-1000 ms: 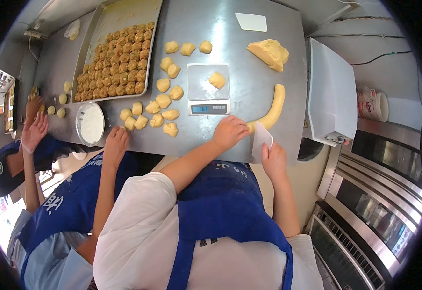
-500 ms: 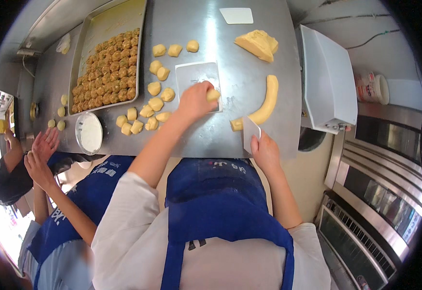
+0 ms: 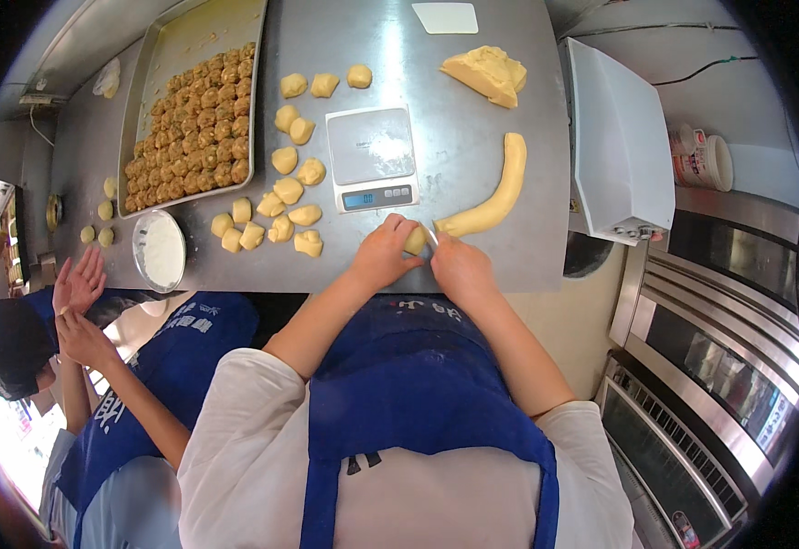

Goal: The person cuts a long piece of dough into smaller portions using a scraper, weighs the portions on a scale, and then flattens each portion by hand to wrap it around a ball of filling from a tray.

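My left hand (image 3: 386,255) has its fingers around a short piece of yellow dough (image 3: 415,241) at the near end of a long dough roll (image 3: 500,190). My right hand (image 3: 462,266) grips a white dough scraper (image 3: 432,234), seen edge-on between that piece and the roll. The roll curves away to the far right. Just beyond my left hand lies a white digital scale (image 3: 372,157) with a bare metal plate. Several cut dough lumps (image 3: 287,190) are spread to the left of the scale.
A large dough block (image 3: 487,75) and a white flat scraper (image 3: 446,17) lie farther back. To the left are a tray (image 3: 259,87) of brown filling balls (image 3: 200,128) and a bowl of white powder (image 3: 160,251). A co-worker's hands (image 3: 79,285) are near small dough balls (image 3: 106,210).
My left hand has come back from over the scale to the roll's near end, uncovering the plate and display. My right hand has shifted left with the scraper, now against the dough.
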Available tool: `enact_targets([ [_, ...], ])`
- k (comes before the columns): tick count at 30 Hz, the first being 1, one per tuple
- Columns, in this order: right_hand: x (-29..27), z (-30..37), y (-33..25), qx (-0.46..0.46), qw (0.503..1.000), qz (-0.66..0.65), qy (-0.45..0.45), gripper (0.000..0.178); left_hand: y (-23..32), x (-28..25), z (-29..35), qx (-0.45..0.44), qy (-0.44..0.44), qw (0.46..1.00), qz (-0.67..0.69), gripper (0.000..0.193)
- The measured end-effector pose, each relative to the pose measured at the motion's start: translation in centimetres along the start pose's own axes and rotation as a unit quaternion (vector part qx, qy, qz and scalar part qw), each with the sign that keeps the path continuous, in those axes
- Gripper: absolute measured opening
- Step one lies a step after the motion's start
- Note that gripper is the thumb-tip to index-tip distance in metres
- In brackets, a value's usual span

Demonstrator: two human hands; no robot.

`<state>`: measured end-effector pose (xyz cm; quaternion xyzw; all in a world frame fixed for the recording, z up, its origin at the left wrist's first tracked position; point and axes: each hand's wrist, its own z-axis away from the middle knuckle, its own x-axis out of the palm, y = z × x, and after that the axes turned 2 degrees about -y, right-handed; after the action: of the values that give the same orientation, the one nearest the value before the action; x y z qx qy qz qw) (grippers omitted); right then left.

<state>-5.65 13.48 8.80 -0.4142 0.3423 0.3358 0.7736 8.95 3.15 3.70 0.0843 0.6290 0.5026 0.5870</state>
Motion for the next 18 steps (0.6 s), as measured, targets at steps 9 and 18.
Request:
enact_targets([
  [9,-0.4,-1.3,3.4,0.021,0.989,-0.102,0.102,0.026,-0.4,-1.5,-2.0,-0.091,0.048,0.994,0.043,0.052],
  [18,-3.4,0.8,5.6,0.054,0.997,0.019,0.044,0.024,1.7,-8.5,-6.8,0.097,0.294,0.944,-0.110,0.053],
])
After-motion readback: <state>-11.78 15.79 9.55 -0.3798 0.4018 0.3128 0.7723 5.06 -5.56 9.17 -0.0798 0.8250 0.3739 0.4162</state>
